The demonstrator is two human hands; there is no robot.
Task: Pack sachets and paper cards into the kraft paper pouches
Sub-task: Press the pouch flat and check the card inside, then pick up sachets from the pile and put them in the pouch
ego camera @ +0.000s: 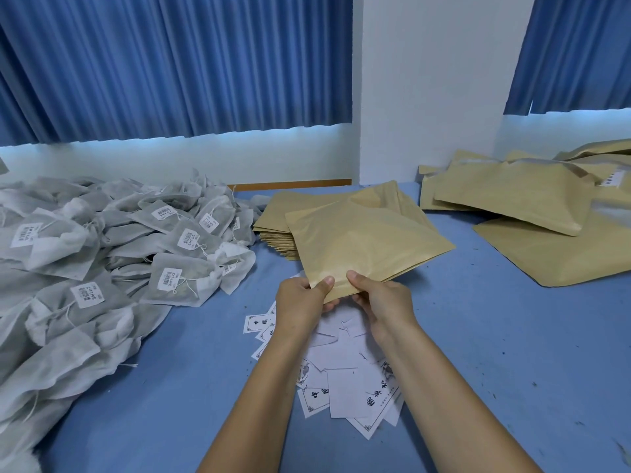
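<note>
Right now your blue tabletop [478,336] carries a heap of sachets [102,250] along its left edge, plump pouches [519,196] toward the far right corner, and a stack of flat pouches [273,230] mid-table. You hold one kraft pouch [365,244] just above the paper cards [348,387] by the near edge. Your left hand [298,302] and right hand [382,302] each pinch its near rim, thumbs on top. You seem to be opening its mouth; next, part the lips, then reach for a sachet.
</note>
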